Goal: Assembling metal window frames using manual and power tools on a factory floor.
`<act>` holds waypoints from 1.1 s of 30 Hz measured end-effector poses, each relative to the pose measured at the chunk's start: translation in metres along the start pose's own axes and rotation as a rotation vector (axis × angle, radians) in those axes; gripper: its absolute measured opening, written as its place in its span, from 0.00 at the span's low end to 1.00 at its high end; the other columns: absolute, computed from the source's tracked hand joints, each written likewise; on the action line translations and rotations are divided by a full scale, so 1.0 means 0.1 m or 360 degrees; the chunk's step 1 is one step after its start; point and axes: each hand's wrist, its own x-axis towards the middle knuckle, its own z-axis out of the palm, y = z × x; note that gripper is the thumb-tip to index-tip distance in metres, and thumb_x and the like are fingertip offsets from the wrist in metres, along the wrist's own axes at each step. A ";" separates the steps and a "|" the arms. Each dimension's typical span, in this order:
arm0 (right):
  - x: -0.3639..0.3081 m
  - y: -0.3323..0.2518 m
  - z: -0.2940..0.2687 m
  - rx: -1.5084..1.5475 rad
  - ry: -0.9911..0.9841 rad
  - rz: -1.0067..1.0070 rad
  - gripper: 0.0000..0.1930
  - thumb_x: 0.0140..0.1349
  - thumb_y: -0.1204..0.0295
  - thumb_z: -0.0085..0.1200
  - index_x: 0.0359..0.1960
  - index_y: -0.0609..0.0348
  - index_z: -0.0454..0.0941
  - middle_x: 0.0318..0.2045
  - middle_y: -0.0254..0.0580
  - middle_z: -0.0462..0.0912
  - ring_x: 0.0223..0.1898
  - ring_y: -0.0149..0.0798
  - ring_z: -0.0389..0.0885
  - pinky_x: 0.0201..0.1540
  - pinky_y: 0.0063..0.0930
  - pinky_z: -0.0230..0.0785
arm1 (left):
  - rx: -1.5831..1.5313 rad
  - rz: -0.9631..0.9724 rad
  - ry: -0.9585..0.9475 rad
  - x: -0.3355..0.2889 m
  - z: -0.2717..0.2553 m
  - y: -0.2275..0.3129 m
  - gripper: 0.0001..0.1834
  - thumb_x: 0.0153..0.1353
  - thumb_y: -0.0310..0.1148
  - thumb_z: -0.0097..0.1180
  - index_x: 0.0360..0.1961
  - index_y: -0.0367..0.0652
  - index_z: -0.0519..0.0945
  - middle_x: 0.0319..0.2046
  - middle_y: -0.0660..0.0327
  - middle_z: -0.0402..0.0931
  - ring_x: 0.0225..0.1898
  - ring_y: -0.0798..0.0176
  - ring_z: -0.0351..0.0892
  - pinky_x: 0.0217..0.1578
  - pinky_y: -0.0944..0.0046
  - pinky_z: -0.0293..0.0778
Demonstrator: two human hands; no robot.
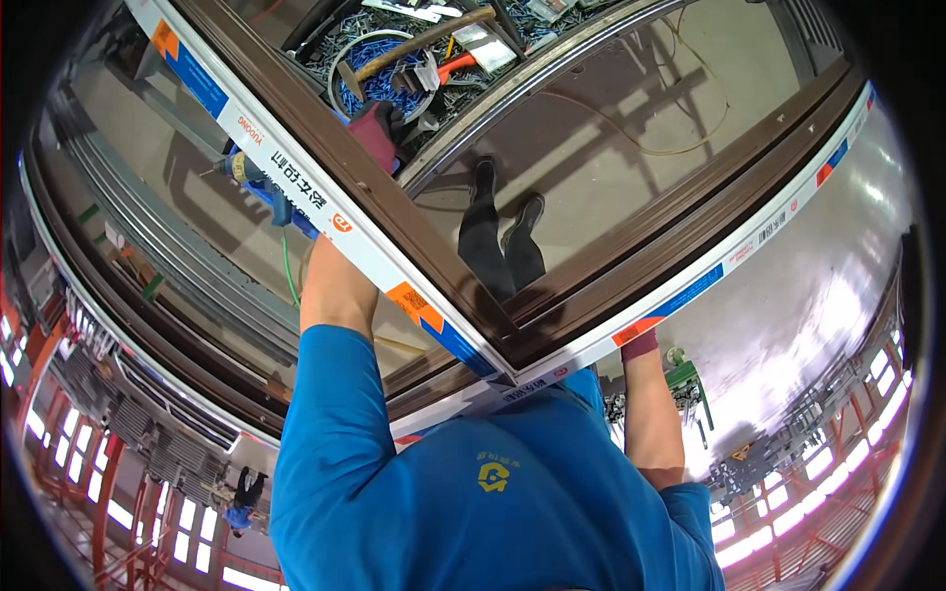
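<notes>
A brown metal frame (463,281) with white, blue and orange film along its outer sides spans the view, its near corner close to my body. My left forearm passes beneath its left rail. My left hand (374,136), in a maroon glove, shows on the inner side, closed against that rail, its fingers partly covered. At the right rail's outer side is my right hand (641,344), also gloved in maroon; the rail hides its fingers. A blue power drill (266,187) is just outside the left rail, near my left wrist.
Beyond the left hand, a round tub of blue screws (394,97) stands among loose fasteners, with a hammer (424,44) across it. Long grey profiles (177,227) lie at left. A green hose (289,266) hangs near the drill. Far lower left, another person (241,502) stands.
</notes>
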 end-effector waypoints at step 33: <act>-3.04 -1.97 -0.58 -0.1449 -0.1395 -0.1189 0.39 0.59 0.50 0.70 0.66 0.63 0.72 0.37 0.37 0.81 0.23 0.25 0.72 0.22 0.21 0.63 | -0.1645 -0.0306 -0.0003 -4.07 -1.23 3.45 0.12 0.73 0.33 0.62 0.56 0.50 0.83 0.47 0.61 0.87 0.52 0.57 0.88 0.49 0.57 0.85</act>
